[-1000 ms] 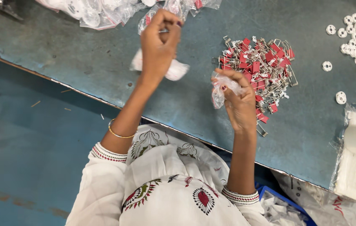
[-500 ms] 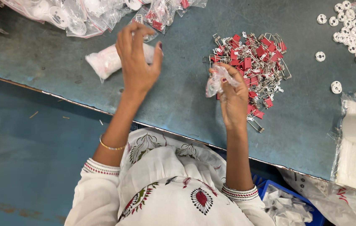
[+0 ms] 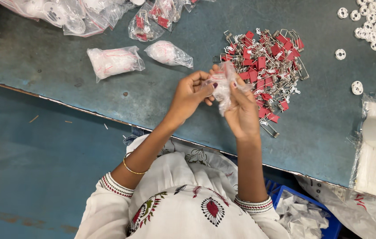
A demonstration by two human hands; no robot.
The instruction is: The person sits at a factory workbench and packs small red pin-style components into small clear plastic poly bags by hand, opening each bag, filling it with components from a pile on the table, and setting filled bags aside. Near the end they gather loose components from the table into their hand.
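Bag (image 3: 222,86), small and of clear plastic, was held up between both hands just over the counter (image 3: 64,62), near its front edge and right beside the pile of red clips (image 3: 269,66). The left hand (image 3: 188,95) pinched the bag's left side between thumb and fingertips, the other fingers curled loosely. The right hand (image 3: 241,110) pinched the right side from below, thumb against forefinger, with the film bunched and crinkled between the two grips. Whether anything lay inside the bag could not be told; it looked nearly flat and see-through.

Judging by the way it creased, the bag was very light, limp and a little slippery, with no stiffness of its own. It would sag or fold wherever it was not held, so the mouth edges seemed the best place to take hold, one side in each hand, to keep it open. A thin film like this would likely tear under a sharp wire end, and the clips had wire springs.

Two filled bags (image 3: 115,62) lay well to the left on the counter, more packed bags (image 3: 64,15) sat along the far edge, and white discs (image 3: 375,26) were scattered at the far right.
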